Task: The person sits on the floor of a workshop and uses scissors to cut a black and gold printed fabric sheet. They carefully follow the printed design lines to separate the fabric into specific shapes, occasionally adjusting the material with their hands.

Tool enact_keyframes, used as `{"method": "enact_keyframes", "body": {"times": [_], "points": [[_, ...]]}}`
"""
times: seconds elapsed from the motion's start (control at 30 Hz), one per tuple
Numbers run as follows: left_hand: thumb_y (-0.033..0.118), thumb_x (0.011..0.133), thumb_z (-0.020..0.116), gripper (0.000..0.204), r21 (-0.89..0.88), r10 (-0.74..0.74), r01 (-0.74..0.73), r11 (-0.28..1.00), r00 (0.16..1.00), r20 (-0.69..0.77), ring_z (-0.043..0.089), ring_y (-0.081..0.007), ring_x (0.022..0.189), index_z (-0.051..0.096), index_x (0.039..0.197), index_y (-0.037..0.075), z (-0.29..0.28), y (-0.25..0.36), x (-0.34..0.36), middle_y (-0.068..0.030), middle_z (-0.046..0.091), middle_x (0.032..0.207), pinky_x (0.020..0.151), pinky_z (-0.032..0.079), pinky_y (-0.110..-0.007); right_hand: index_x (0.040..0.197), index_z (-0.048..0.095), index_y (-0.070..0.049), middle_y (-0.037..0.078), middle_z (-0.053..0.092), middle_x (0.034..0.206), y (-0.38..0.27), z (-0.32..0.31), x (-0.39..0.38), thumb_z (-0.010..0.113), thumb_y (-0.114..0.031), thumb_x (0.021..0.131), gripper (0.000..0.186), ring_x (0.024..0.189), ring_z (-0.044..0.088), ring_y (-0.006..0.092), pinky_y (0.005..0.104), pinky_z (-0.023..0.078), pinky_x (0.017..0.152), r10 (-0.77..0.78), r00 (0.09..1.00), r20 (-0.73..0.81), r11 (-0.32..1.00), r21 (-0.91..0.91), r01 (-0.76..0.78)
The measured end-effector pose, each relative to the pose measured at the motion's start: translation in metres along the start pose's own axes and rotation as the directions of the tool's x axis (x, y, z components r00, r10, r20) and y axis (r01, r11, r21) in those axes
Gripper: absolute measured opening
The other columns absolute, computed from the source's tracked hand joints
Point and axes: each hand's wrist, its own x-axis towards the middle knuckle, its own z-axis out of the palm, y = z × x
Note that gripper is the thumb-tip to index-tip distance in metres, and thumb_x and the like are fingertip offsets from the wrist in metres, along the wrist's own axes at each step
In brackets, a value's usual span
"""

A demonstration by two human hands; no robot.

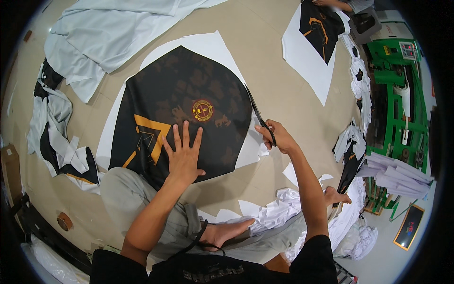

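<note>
A black printed fabric panel point(189, 85) with orange chevron shapes and a round emblem lies on the floor, white margin point(113, 116) showing around parts of it. My left hand point(183, 154) rests flat on the panel's lower part, fingers spread. In my right hand point(279, 137) is a pair of scissors point(257, 108), gripped by the handles. Their blades lie along the panel's right edge, where black meets white. Whether the blades are parted I cannot tell. Small white offcuts point(265, 149) lie close to my right hand.
Pale grey fabric point(113, 35) spreads at the far left, with black and grey scraps point(59, 128) below it. Another person's hand point(326, 3) is at a second black panel point(321, 31), far right. A green machine point(395, 94) stands right. White cloth point(283, 208) lies beside my legs.
</note>
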Motion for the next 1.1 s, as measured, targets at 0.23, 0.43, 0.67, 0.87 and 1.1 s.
{"method": "enact_keyframes", "body": {"times": [0.23,0.43,0.67,0.87,1.1], "points": [[0.046,0.055,0.100,0.143,0.022,0.025,-0.024,0.999,0.999,-0.024,0.007,-0.0531,0.158,0.018,0.169,0.016,0.004,-0.001,0.001,-0.0280,0.006,0.172,0.118,0.011,-0.079,0.083,0.051,-0.007,0.003,0.053,0.060,-0.005,-0.017,0.004,0.081,-0.045,0.092,0.049,0.044,0.049,0.0122,0.0288,0.038,0.042,-0.045,0.998,0.047,0.994,-0.097,0.050],[0.046,0.055,0.100,0.143,0.031,0.019,-0.019,0.999,1.000,-0.003,0.006,-0.0533,0.158,0.018,0.169,0.016,0.002,0.000,0.002,-0.0286,0.007,0.172,0.118,0.011,-0.079,0.087,0.052,-0.007,0.002,0.051,0.058,-0.025,-0.023,0.015,0.081,-0.045,0.092,0.048,0.046,0.050,0.0113,0.0277,0.040,0.044,-0.020,0.997,0.074,0.993,-0.111,0.029],[0.047,0.055,0.100,0.142,0.028,0.016,-0.016,0.999,1.000,-0.004,0.006,-0.0533,0.158,0.019,0.169,0.016,0.002,-0.001,0.002,-0.0286,0.007,0.172,0.118,0.010,-0.078,0.086,0.052,-0.007,0.001,0.049,0.058,-0.024,-0.029,0.019,0.082,-0.045,0.091,0.049,0.046,0.050,0.0115,0.0284,0.039,0.043,-0.068,0.993,0.101,0.980,-0.181,0.085],[0.046,0.055,0.100,0.142,0.010,0.025,-0.024,1.000,1.000,-0.014,0.006,-0.0533,0.158,0.020,0.168,0.016,0.002,-0.001,0.002,-0.0284,0.008,0.172,0.118,0.009,-0.078,0.086,0.051,-0.007,0.000,0.048,0.057,-0.033,-0.032,0.034,0.082,-0.048,0.090,0.052,0.044,0.048,0.0116,0.0285,0.039,0.042,-0.068,0.994,0.091,0.979,-0.187,0.084],[0.044,0.056,0.100,0.141,-0.004,0.015,-0.015,1.000,1.000,-0.007,0.005,-0.0530,0.158,0.020,0.168,0.017,0.002,-0.001,0.002,-0.0278,0.007,0.172,0.119,0.009,-0.078,0.086,0.051,-0.008,0.000,0.048,0.057,-0.049,-0.039,0.042,0.083,-0.049,0.089,0.052,0.044,0.050,0.0108,0.0282,0.039,0.042,-0.075,0.992,0.105,0.951,-0.291,0.103]]}}
